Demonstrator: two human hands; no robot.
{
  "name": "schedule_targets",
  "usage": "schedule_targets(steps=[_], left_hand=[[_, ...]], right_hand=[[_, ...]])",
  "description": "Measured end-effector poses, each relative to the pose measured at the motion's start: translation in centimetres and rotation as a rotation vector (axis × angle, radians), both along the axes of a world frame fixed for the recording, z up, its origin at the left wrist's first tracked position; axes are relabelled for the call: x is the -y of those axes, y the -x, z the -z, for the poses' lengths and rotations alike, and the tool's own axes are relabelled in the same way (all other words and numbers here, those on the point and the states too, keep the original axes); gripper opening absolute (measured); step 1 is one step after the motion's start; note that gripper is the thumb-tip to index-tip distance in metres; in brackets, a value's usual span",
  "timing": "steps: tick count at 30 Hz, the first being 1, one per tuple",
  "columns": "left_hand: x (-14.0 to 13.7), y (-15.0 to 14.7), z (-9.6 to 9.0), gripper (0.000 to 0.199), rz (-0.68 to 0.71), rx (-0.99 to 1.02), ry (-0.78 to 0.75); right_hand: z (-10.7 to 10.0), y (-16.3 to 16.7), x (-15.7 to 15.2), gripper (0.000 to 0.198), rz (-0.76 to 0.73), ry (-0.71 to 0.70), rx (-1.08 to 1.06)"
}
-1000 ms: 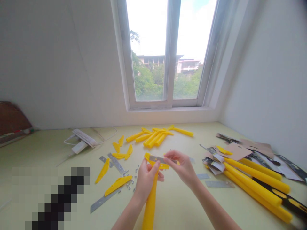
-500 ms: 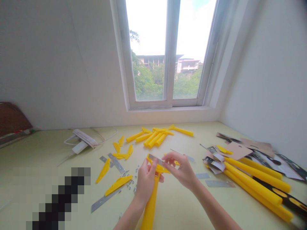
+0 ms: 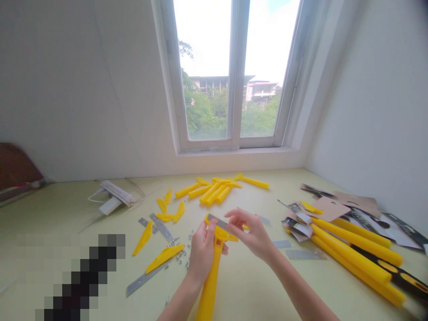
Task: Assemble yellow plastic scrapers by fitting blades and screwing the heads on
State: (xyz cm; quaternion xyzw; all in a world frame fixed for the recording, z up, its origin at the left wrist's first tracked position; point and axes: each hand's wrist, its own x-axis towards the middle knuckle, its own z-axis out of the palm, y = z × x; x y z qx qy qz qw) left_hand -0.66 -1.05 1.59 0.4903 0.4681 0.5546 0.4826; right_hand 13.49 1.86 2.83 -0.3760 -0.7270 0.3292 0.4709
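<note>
Gripping yellow scraper (image 3: 210,276) handle: left hand (image 3: 202,252) | right hand (image 3: 256,236) fingers pinching metal blade (image 3: 219,221) at its head

The scraper handle (image 3: 210,281) looks like smooth, slightly glossy yellow plastic. The blade (image 3: 219,221) on its head is dull grey metal, like the loose strip (image 3: 144,280) near the tabletop's front edge. Packaging cards (image 3: 329,208) toward the right edge look like matt brown cardboard. The tabletop (image 3: 67,214) is smooth, matt pale yellow.
</note>
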Motion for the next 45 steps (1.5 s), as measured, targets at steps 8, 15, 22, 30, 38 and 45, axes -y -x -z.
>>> schedule_targets(steps=[8,15,22,30,38,45], left_hand=[[0.0,-0.2,0.0,0.035,0.049,0.123,0.018],[0.2,-0.4,-0.8,0.039,0.014,0.163,0.112],[-0.1,-0.4,-0.3,0.031,0.108,0.194,0.119],[0.3,-0.8,-0.3,0.025,0.31,0.22,0.157],[-0.2,-0.7,0.0,0.045,0.248,0.172,0.138],[0.2,-0.4,-0.8,0.036,0.178,0.196,0.106]], right_hand=[[-0.7,-0.8,-0.3,0.021,-0.144,0.28,-0.197],[-0.3,-1.6,-1.1,0.025,-0.029,0.307,-0.449],[-0.8,-1.7,-1.0,0.02,0.187,0.154,-0.316],[-0.8,-0.9,-0.6,0.025,-0.006,0.21,-0.071],[0.0,-0.8,-0.8,0.022,-0.001,0.035,0.08],[-0.7,-0.4,-0.1,0.029,-0.096,0.088,0.058]])
